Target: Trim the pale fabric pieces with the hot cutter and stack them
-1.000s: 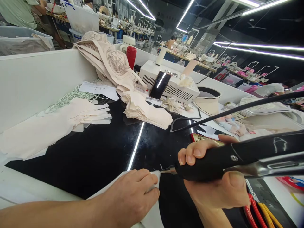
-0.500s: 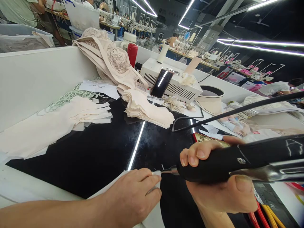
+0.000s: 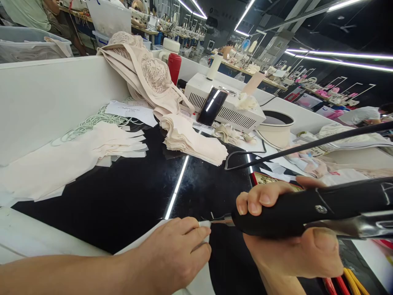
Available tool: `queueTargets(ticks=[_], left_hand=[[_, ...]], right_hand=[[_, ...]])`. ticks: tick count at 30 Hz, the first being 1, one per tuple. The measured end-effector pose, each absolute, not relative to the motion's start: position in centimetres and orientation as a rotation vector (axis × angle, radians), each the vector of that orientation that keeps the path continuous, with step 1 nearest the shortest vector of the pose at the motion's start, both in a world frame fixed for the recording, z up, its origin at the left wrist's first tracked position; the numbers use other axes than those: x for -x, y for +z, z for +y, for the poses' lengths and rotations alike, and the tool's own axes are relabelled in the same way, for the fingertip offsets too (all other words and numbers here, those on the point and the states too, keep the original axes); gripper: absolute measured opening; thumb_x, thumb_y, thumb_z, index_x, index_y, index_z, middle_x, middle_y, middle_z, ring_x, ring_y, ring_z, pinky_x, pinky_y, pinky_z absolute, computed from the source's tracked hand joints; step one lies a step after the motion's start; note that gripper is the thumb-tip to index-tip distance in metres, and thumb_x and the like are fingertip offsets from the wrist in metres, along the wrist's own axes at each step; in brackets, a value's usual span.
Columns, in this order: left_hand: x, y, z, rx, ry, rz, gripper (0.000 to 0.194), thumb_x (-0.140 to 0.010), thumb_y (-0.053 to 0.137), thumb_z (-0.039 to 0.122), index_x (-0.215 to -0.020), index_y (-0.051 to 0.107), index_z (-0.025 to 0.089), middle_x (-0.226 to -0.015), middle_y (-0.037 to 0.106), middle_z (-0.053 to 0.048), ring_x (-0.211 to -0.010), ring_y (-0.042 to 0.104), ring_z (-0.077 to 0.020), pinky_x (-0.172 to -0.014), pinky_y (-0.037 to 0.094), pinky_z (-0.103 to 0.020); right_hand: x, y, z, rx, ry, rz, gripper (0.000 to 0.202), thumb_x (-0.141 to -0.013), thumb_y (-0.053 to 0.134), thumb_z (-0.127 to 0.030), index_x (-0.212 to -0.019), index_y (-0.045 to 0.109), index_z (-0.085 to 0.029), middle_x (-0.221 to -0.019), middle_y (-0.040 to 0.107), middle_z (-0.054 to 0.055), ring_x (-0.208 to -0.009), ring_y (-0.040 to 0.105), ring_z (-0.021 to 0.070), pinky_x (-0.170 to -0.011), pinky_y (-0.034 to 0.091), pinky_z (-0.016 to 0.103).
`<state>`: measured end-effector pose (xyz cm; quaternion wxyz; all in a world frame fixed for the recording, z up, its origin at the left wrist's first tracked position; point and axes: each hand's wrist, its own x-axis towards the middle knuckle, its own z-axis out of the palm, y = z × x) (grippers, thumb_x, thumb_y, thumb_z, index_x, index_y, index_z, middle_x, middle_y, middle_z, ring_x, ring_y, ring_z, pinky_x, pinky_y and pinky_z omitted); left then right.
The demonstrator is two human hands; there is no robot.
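Observation:
In the head view, my right hand (image 3: pixel 291 246) is wrapped round a black corded hand tool (image 3: pixel 276 213) with a thin metal tip (image 3: pixel 221 220) pointing left. My left hand (image 3: pixel 176 250) is closed on a piece of white fabric (image 3: pixel 196 282) over the black tabletop (image 3: pixel 135 184). Something small and white (image 3: pixel 205 224) shows at its index fingertip; fabric or a finger cover, I cannot tell which. The tool's tip reaches this white bit; whether they touch is unclear. Past my hands lies a stack of beige fabric pieces (image 3: pixel 193 141). More pale cut pieces (image 3: pixel 61 159) lie to the left.
A white vented box (image 3: pixel 227 104) carries a phone (image 3: pixel 212 106) and a thread cone (image 3: pixel 215 66). Beige bras (image 3: pixel 141 69) are piled behind, beside a red bottle (image 3: pixel 174 67). The tool's black cord (image 3: pixel 307 143) crosses the right side. Red and yellow handles (image 3: pixel 346 282) show lower right.
The whole view has shifted slightly, so things sit a little further right. My hands keep nearly the same pose and grip, with the tool's tip still at the left fingertips.

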<state>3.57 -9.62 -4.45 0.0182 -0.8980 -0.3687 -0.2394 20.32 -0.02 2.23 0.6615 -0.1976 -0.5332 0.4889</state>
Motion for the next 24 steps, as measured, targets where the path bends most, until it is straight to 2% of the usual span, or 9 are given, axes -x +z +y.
queueTargets(ticks=[8, 13, 17, 24], left_hand=[[-3.4, -5.8, -9.6, 2.757, -0.728, -1.155, 0.017, -0.105, 0.055, 0.005, -0.106, 0.068, 0.015, -0.121, 0.074, -0.010, -0.107, 0.068, -0.0192, -0.095, 0.056, -0.032], [-3.5, -5.0, -9.6, 2.782, -0.692, -1.153, 0.016, -0.105, 0.057, 0.006, -0.108, 0.069, 0.016, -0.122, 0.075, -0.009, -0.107, 0.068, -0.0197, -0.094, 0.057, -0.032], [-3.5, -4.5, -9.6, 2.794, -0.703, -1.165, 0.017, -0.106, 0.055, 0.009, -0.111, 0.070, 0.013, -0.124, 0.074, -0.010, -0.107, 0.068, -0.0203, -0.093, 0.057, -0.031], [-3.8, -5.4, -9.7, 2.769, -0.748, -1.164, 0.017, -0.107, 0.054, 0.007, -0.107, 0.069, 0.015, -0.123, 0.074, -0.010, -0.105, 0.067, -0.0196, -0.093, 0.057, -0.032]], right_hand=[[-20.5, 2.4, -0.1, 0.445, 1.116, -1.206, 0.041, -0.078, 0.089, -0.042, -0.113, 0.071, -0.028, -0.075, 0.068, -0.004, -0.056, 0.057, 0.0162, -0.049, 0.054, 0.031], [-20.5, 2.3, -0.2, 0.437, 1.106, -1.214, 0.042, -0.080, 0.088, -0.042, -0.114, 0.069, -0.028, -0.075, 0.069, -0.004, -0.056, 0.057, 0.0162, -0.048, 0.054, 0.030], [-20.2, 2.3, -0.3, 0.471, 1.104, -1.204, 0.043, -0.076, 0.092, -0.045, -0.110, 0.070, -0.029, -0.073, 0.068, -0.005, -0.053, 0.057, 0.0157, -0.047, 0.054, 0.031], [-20.1, 2.4, -0.2, 0.459, 1.094, -1.206, 0.041, -0.079, 0.088, -0.042, -0.112, 0.068, -0.028, -0.074, 0.067, -0.005, -0.055, 0.056, 0.0151, -0.048, 0.053, 0.029]])
